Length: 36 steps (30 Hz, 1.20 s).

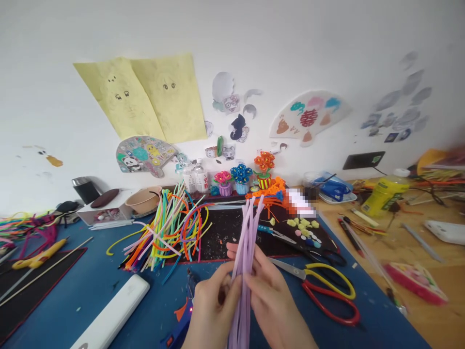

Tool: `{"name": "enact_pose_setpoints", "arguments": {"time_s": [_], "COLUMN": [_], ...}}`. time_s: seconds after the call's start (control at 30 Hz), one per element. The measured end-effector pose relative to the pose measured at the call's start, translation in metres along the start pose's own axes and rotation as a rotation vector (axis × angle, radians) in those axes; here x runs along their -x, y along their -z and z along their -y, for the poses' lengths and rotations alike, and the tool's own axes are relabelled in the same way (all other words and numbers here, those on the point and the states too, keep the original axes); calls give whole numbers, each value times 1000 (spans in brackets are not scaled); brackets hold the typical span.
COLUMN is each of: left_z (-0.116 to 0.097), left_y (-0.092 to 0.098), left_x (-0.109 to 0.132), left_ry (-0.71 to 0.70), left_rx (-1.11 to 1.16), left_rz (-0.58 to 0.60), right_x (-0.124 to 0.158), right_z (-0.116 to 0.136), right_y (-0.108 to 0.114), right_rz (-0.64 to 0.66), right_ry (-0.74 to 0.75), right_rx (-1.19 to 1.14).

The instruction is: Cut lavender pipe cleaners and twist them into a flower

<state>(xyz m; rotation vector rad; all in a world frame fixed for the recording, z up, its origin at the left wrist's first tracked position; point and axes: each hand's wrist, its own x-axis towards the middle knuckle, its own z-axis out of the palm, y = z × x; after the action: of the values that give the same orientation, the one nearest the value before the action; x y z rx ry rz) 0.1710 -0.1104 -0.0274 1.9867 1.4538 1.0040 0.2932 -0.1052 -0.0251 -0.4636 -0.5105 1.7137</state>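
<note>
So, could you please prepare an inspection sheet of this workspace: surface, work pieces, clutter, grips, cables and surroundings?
Surface: blue mat, with small scraps on the dark mat behind the hands.
Work pieces: bundle of lilac stems, held roughly upright.
Clutter: multicoloured stems in a pile; open scissors at right; blue glue gun with a red light, close to the left grip.
Grips: left and right grip both closed on the bundle.
Cables: thin dark cable beside the black device; far end unclear.
Surroundings: white wall with yellow drawings; three potted craft flowers below.
</note>
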Motion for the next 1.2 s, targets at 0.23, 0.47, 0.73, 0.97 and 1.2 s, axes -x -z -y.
{"name": "enact_pose_setpoints", "arguments": {"time_s": [0.23,0.47,0.73,0.97,1.2], "left_z": [6,-13,-8,7,6], "left_y": [-9,-1,6,11,43], "left_x": [26,24,25,17,5], "left_ry": [-399,-399,-194,24,94], "left_rx": [-474,-504,-510,-234,-284], "left_rz": [-67,-219,-303,-195,-124], "right_x": [2,3,4,-3,-14], "right_z": [-20,-9,-16,-28,-37], "right_y": [1,0,0,-4,6], "right_rz": [-69,17,40,-149,-264], "right_ry": [28,36,-42,-94,-114], "right_rx": [43,-26,-38,-43,-47]}}
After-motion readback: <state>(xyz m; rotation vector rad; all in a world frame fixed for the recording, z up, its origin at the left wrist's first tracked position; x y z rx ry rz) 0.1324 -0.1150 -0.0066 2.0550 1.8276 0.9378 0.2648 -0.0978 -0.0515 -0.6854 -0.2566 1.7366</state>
